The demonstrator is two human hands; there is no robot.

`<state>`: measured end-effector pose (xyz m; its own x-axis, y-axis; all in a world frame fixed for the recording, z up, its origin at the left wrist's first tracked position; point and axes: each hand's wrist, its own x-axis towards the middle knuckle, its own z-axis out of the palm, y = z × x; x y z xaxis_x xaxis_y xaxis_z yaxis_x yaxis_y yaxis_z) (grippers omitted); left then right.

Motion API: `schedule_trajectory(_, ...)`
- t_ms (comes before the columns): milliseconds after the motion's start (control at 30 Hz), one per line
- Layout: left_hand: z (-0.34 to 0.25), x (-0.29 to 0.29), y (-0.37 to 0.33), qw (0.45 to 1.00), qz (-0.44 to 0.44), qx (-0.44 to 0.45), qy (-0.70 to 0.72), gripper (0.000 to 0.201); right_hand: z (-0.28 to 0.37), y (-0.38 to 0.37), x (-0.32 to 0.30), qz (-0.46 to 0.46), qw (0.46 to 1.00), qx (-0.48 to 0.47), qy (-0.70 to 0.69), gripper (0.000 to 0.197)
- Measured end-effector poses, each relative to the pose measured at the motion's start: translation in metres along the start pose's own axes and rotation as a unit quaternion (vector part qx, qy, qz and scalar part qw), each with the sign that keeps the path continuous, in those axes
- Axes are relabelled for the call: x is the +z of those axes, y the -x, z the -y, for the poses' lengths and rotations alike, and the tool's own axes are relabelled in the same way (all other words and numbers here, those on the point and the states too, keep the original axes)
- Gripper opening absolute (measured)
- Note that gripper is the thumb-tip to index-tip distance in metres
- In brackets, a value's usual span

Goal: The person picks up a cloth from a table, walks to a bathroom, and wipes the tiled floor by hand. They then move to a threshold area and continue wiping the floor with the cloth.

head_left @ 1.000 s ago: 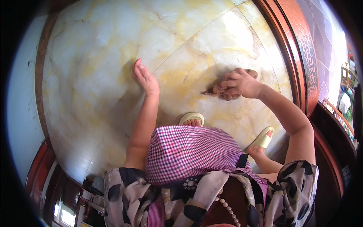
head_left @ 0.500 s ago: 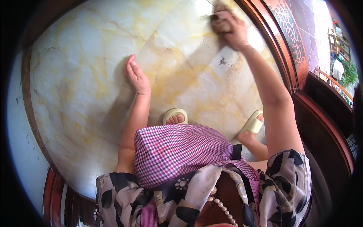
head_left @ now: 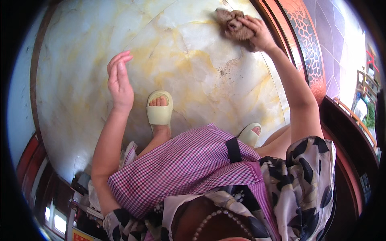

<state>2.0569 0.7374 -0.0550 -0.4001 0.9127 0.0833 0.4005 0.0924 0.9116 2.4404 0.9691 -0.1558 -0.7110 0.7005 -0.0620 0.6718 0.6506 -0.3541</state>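
Observation:
In my right hand [head_left: 261,34] is a bunched brown cloth [head_left: 234,26], pressed between the fingers and thumb low over the marbled floor tiles [head_left: 161,44], close to the door frame on the right. A small patch of dark crumbs and dirt [head_left: 222,72] lies on the tiles, nearer to me than the cloth. My left hand [head_left: 120,80] hovers over the floor to the left with nothing in it, its fingers stretched out and the palm turned inward.
A reddish-brown wooden door frame [head_left: 295,44] with a raised pattern runs along the right. My feet stand on the floor in pale yellow slippers [head_left: 160,114]. A checked pink apron [head_left: 181,160] hangs over my lap. Dark furniture [head_left: 50,188] stands at the lower left.
My right hand and the cloth have shifted slightly nearer and to the right. The left hand has swung left. My left foot shows farther forward in the view, and the apron has tilted.

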Motion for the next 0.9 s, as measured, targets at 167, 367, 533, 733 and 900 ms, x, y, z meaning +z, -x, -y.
schedule_trajectory(167,-0.068,-0.021,0.044,0.996,0.08,-0.033,-0.039,0.028,0.045,0.011,0.041,-0.002,0.986,0.163,0.021,0.06)
schedule_trajectory(367,-0.128,-0.002,0.109,0.99,0.094,-0.093,-0.039,0.023,0.118,0.096,0.097,0.07,0.997,-0.004,0.019,0.042)
schedule_trajectory(533,-0.18,-0.052,0.149,0.974,0.092,-0.195,-0.065,0.034,0.123,0.067,0.075,0.11,0.994,0.008,-0.01,0.045)
schedule_trajectory(733,-0.15,-0.117,0.174,0.972,0.095,-0.187,-0.108,0.034,0.108,0.032,0.044,-0.021,0.976,0.184,-0.119,0.056)
schedule_trajectory(900,-0.073,-0.065,0.207,0.962,0.1,-0.254,-0.012,0.034,0.051,0.121,0.043,0.009,0.966,0.259,0.026,0.069)
